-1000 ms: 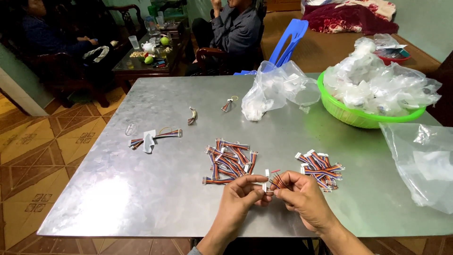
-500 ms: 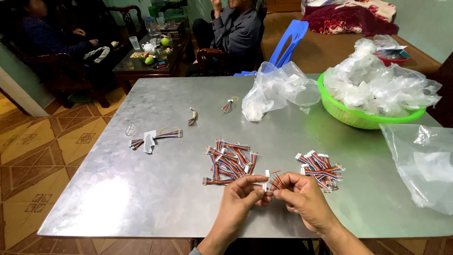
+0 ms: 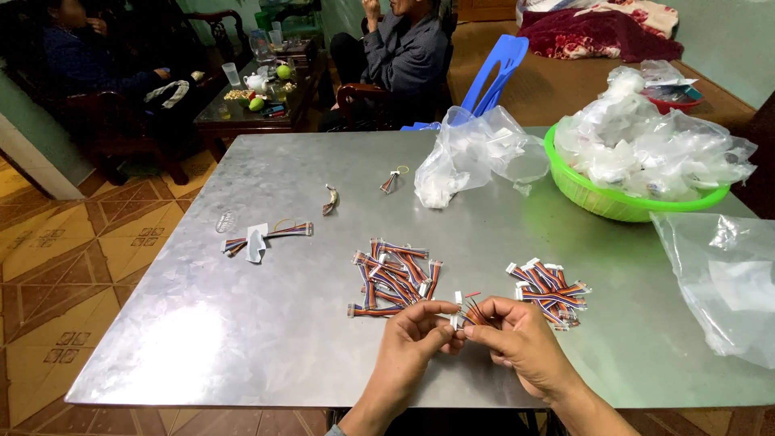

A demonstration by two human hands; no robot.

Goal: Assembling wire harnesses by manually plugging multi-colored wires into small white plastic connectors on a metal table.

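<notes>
Green basket (image 3: 601, 202) beyond multicoloured wire piles (image 3: 395, 278)

Patterned tile floor (image 3: 89, 242); dark wooden chairs (image 3: 121, 129)

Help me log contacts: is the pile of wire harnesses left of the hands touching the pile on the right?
Apart. The head view shows bare metal table between the left pile and the right pile.

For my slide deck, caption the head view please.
Both hands hold a small wire harness between two harness piles on a metal table.
</notes>
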